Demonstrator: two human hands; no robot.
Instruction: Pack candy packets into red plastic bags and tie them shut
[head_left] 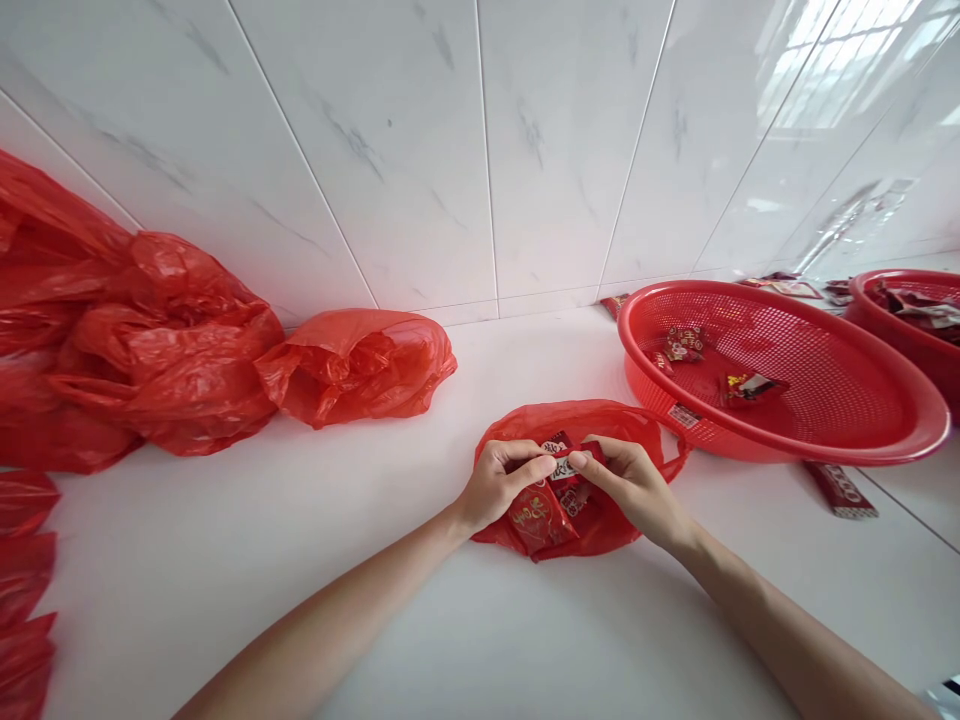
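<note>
Both my hands are over the mouth of a red plastic bag [607,530] lying open on the white counter. My left hand [504,478] pinches one end of a small wrapped snack packet [564,466], red and white with dark characters. The other end is pinched by my right hand [626,482], thumb on top. Beneath them, inside the bag, lie a red packet with gold lettering [538,515] and other red wrapped pieces, partly hidden by my fingers.
To the right stands a red perforated basket [840,370] with a few packets inside; another red basket [874,285] is behind it. A dark red packet [840,488] lies by the nearer basket. Crumpled red bags [360,365] line the left, below the tiled wall [420,150].
</note>
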